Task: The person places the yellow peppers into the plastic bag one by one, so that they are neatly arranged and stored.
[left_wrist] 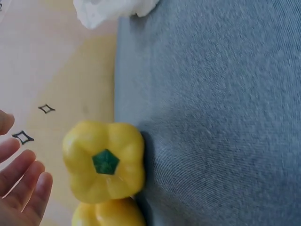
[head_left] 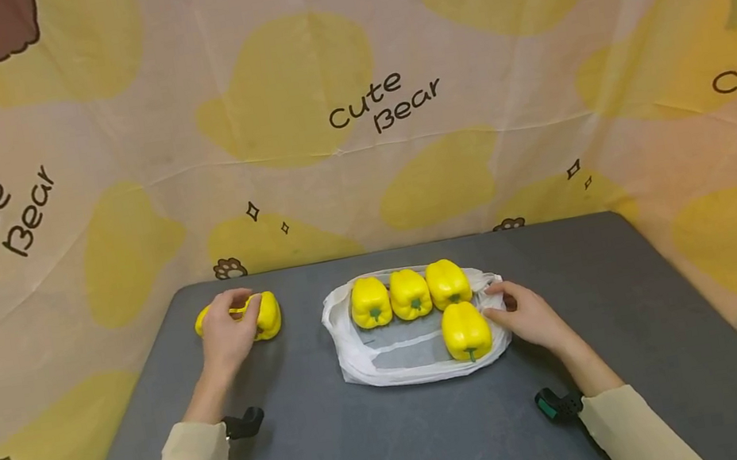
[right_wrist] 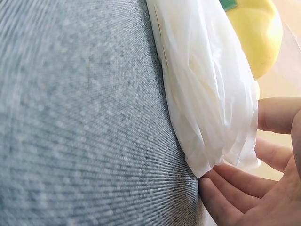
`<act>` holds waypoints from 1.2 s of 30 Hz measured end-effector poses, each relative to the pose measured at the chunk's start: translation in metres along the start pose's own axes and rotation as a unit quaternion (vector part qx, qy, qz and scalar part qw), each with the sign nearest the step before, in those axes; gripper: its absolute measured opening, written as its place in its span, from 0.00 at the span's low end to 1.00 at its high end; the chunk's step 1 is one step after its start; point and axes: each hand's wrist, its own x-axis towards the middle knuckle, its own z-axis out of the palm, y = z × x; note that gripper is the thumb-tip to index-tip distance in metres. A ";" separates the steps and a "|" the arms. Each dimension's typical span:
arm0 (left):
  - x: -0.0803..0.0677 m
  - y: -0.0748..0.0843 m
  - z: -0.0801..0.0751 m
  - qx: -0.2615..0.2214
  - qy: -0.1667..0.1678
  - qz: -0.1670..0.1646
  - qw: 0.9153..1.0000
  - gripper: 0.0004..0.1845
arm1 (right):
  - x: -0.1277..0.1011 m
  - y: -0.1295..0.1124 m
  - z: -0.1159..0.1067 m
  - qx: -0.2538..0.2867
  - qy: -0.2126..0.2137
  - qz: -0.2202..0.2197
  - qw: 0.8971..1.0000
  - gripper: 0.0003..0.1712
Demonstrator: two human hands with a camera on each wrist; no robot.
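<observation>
A white plastic bag [head_left: 352, 353] lies wide open on the table, holding several yellow bell peppers: three in a row along its back and one bell pepper [head_left: 466, 331] at the front right. My right hand [head_left: 530, 313] grips the bag's right rim, thumb on one side and fingers [right_wrist: 240, 181] against the other. My left hand [head_left: 229, 336] hovers at two more yellow peppers on the left. The nearer bell pepper [left_wrist: 103, 160] shows its green stem, with another pepper [left_wrist: 110, 214] partly hidden behind it. Loosely bent, the left fingers [left_wrist: 28, 179] stand apart from these peppers.
The dark grey table [head_left: 403, 450] reaches to a patterned cloth backdrop [head_left: 292, 113] at the back and sides. A stretch of table separates the left peppers from the bag. Black wrist devices [head_left: 245, 423] sit on both wrists.
</observation>
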 end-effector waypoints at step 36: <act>-0.010 -0.019 0.014 0.065 -0.087 -0.042 0.993 0.33 | -0.001 0.000 0.000 0.001 -0.003 0.002 1.000 0.29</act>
